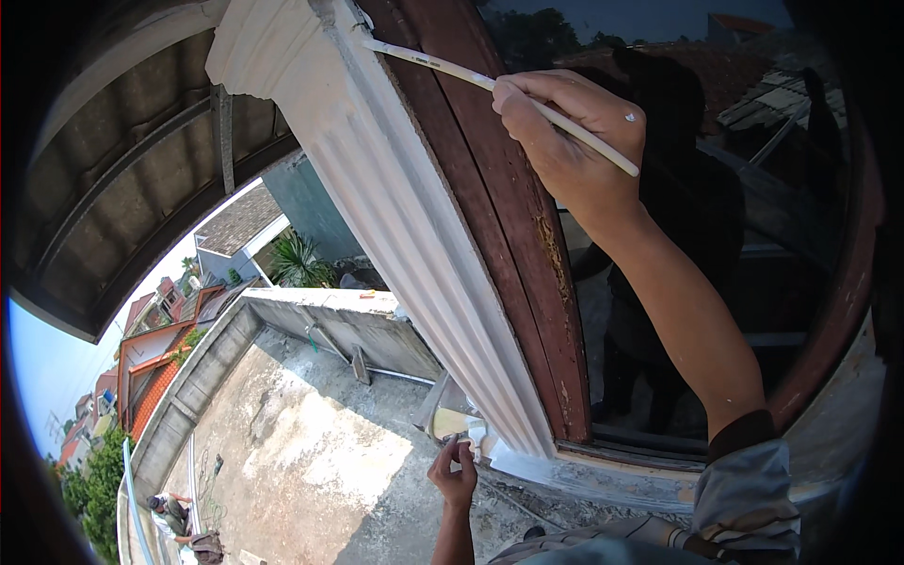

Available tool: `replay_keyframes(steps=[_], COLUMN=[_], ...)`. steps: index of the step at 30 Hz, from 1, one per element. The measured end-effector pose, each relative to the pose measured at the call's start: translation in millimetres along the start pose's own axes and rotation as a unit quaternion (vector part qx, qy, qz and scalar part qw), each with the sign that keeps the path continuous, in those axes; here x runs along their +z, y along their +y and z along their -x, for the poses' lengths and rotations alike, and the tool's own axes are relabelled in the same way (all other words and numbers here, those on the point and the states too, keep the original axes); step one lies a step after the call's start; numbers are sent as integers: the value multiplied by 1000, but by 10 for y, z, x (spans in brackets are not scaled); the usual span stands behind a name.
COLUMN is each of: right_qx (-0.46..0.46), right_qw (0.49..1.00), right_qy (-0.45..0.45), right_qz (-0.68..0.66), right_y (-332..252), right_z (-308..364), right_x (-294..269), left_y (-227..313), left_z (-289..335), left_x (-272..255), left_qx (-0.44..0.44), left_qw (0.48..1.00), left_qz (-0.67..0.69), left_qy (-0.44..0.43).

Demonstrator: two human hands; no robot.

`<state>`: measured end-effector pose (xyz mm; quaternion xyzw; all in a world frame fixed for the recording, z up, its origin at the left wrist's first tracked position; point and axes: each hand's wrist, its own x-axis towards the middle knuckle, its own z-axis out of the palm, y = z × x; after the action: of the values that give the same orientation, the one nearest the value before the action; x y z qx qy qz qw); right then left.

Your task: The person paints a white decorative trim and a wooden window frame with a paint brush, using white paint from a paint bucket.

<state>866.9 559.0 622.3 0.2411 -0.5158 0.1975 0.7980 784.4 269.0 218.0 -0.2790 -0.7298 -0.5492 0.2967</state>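
My right hand point(574, 132) is closed around the pale handle of a thin paintbrush point(428, 62). The brush's tip touches the edge of a white fluted column point(377, 179), just below its moulded top, beside a dark red wooden window frame point(471, 179). Low in the view, my left hand point(454, 474) has its fingers pinched together near the column's foot. A small whitish thing shows at those fingertips, too small to name. Just beyond them is a pale, rounded, container-like shape point(454, 422), partly hidden; whether my left hand touches it I cannot tell.
Dark window glass point(678, 235) with reflections lies behind my right arm. A concrete terrace point(320, 424) spreads out on the left, bounded by a low wall point(188, 395). Another person point(174, 518) is down at lower left beside long pipes. A roof overhang point(122, 160) covers the upper left.
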Motion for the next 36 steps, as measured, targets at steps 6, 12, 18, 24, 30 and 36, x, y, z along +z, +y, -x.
replay_keyframes(steps=[6,12,18,24,30,36], right_qx=[46,9,37,69,-8,-93], right_qw=[997,1000,999,996,1000,996], right_qy=[38,-5,-14,31,-18,20], right_qz=[-46,-9,-16,-50,-3,-2], right_y=[28,16,-69,-77,18,24], right_z=[-118,53,190,15,-41,-403], right_x=[38,-30,-138,-116,-34,50], left_y=[-10,-81,-54,-84,-62,-158], left_z=[4,42,21,92,107,117], left_x=[4,1,-17,-5,-20,-11], left_qx=[14,-14,10,1,-24,6], left_qw=[999,1000,999,1000,999,1000], left_qz=[-28,-21,-31,-18,-27,-27], left_qy=[-9,0,-2,3,1,0])
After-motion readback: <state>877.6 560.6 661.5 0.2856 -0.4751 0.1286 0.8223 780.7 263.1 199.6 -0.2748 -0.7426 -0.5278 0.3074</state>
